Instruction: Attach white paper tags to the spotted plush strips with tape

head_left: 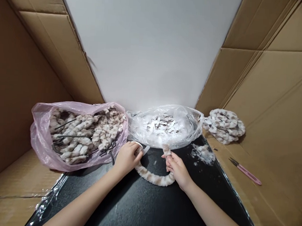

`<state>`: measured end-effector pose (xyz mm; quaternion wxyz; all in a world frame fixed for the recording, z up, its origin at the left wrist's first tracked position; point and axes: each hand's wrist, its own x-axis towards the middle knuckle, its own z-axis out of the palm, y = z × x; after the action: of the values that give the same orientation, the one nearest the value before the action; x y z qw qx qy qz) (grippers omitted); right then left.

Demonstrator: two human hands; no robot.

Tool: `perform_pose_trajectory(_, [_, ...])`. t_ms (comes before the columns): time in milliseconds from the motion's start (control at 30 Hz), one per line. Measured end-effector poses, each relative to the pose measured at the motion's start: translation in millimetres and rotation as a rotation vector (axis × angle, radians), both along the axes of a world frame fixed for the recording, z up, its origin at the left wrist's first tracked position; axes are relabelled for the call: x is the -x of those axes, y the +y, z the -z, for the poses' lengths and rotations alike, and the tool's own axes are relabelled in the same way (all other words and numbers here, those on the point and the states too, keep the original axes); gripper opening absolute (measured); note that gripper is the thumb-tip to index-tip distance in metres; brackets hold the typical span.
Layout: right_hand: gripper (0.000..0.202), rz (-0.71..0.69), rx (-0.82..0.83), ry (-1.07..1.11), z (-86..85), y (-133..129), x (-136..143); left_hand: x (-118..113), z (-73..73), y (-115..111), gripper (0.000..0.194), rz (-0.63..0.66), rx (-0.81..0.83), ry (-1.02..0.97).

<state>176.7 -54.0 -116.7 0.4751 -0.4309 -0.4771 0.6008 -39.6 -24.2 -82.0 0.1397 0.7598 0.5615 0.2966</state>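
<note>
A fluffy white-and-brown furry band (pixel 156 178) curves across the black table surface (pixel 140 207) between my hands. My right hand (pixel 178 169) is closed around it near its upturned right end. My left hand (pixel 127 159) has its fingers curled together where the band's left part passes out of sight. Beside those fingers show the white curved rim (pixel 138 144) of something round and a short pale strip (pixel 146 150). What exactly the left fingertips grip is hidden.
A pink plastic bag (pixel 41 130) of similar furry bands stands left. Behind lies a clear bag (pixel 141 138) holding small white and dark pieces. At right are a bundle of furry bands (pixel 225 126), loose fluff (pixel 203 153) and pink-handled thread snips (pixel 247 171). Cardboard walls (pixel 277 100) flank the table.
</note>
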Motion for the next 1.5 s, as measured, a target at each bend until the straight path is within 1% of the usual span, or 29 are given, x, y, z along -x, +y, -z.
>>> perform_pose_trajectory(67, [0.040,-0.013,-0.123,-0.174,-2.5,-5,0,-6,-2.3,-3,0.018,0.020,-0.003,-0.093])
perform_pose_trajectory(133, [0.038,-0.035,-0.258,-0.341,-7.4,-12,1,-15,-5.2,-6,0.022,0.040,0.037,-0.288])
perform_pose_trajectory(233, [0.039,-0.077,-0.381,-0.479,-14.1,-19,3,-31,-5.3,-12,0.021,0.052,0.187,-0.599])
perform_pose_trajectory(300, [0.038,-0.069,-0.411,-0.517,-15.4,-22,5,-42,-1.8,-18,0.022,0.032,0.309,-0.724])
perform_pose_trajectory(367, [0.036,-0.021,-0.418,-0.547,-14.2,-23,6,-49,2.8,-24,0.022,-0.011,0.398,-0.860])
perform_pose_trajectory(433, [0.036,0.027,-0.405,-0.572,-11.7,-23,6,-54,7.1,-30,0.021,-0.057,0.444,-0.987])
perform_pose_trajectory(533, [0.035,0.049,-0.392,-0.602,-8.7,-22,6,-55,11.5,-35,0.025,-0.096,0.527,-1.102])
perform_pose_trajectory(667, [0.033,0.014,-0.393,-0.617,-8.4,-22,5,-52,15.7,-37,0.026,-0.115,0.634,-1.174])
perform_pose_trajectory(800, [0.032,-0.075,-0.390,-0.629,-12.2,-22,2,-51,19.3,-37,0.027,-0.123,0.660,-1.188])
perform_pose_trajectory(867, [0.026,-0.095,-0.407,-0.646,-14.7,-22,0,-51,20.2,-37,0.028,-0.125,0.669,-1.204])
perform_pose_trajectory(933, [0.016,-0.055,-0.415,-0.655,-16.2,-22,-2,-50,20.6,-37,0.029,-0.125,0.673,-1.220])
perform_pose_trajectory(1067, [0.019,0.064,-0.406,-0.636,-14.1,-22,-1,-50,21.7,-38,0.029,-0.127,0.666,-1.233])
perform_pose_trajectory(1133, [0.014,0.086,-0.429,-0.605,-11.7,-22,0,-49,22.6,-38,0.029,-0.126,0.664,-1.237])
perform_pose_trajectory(1200, [0.012,0.081,-0.454,-0.574,-9.7,-22,1,-49,23.3,-38,0.027,-0.115,0.653,-1.245])
perform_pose_trajectory(1333, [0.013,0.069,-0.517,-0.552,-6.9,-22,3,-51,23.0,-39,0.025,-0.058,0.607,-1.217])
perform_pose_trajectory(1500, [0.019,0.197,-0.649,-0.538,-3.2,-21,5,-52,22.2,-42,0.020,0.032,0.559,-1.141])
